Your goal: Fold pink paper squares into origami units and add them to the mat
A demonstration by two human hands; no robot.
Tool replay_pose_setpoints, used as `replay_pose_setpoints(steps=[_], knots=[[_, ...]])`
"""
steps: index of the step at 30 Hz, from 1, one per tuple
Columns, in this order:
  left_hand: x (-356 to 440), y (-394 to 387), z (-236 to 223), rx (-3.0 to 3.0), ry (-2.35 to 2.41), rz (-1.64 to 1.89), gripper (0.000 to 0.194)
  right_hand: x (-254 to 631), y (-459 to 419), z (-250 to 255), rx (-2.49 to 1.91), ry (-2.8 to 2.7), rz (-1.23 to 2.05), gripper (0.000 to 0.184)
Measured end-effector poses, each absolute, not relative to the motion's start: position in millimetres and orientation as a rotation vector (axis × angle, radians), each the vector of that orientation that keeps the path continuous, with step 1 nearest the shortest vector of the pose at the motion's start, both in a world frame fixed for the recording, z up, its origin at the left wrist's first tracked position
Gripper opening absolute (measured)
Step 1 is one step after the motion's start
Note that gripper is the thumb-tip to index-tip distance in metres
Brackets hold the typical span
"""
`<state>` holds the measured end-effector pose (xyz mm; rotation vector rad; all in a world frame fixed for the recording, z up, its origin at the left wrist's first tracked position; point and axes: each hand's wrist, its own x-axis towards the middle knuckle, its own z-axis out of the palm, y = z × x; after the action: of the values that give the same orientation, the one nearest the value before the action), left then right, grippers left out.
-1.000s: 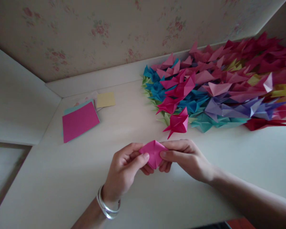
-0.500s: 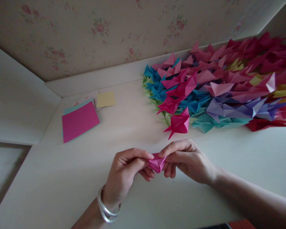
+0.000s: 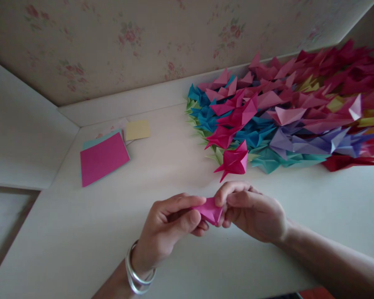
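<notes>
A small pink folded paper [image 3: 210,211] is pinched between both my hands just above the white table [image 3: 81,232]. My left hand [image 3: 170,226], with silver bangles at the wrist, grips its left side with thumb and fingers closed. My right hand [image 3: 252,209] is closed on its right side, fingers curled over the edge. Most of the paper is hidden by my fingers.
A big heap of folded paper shapes [image 3: 283,112] in pink, red, blue, purple and green fills the table's back right; one pink piece [image 3: 233,161] lies nearest my hands. A stack of flat sheets, pink on top [image 3: 103,158], and a yellow sheet [image 3: 138,129] lie back left.
The pink paper went from a wider, open shape to a narrow squeezed fold. Both hands drew closer together and my right fingers curled down over it.
</notes>
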<state>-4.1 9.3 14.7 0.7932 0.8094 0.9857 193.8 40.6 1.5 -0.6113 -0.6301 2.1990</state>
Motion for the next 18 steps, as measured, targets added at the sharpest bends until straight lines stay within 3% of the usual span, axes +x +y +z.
replay_pose_setpoints(steps=[4,9,18], knots=[[-5.4,11.9,14.2,0.912,1.07,0.959,0.019,190.2,40.3,-5.0,-0.745,-0.856,2.078,0.011],[-5.7,15.3,12.1,1.524,1.401,0.923,0.023,186.8,40.1,-3.3,-1.071,-1.189,1.811,0.018],[-6.1,21.1,16.4,1.69,1.378,0.604,0.028,190.0,37.8,-1.4,-1.089,-1.792,1.43,0.015]])
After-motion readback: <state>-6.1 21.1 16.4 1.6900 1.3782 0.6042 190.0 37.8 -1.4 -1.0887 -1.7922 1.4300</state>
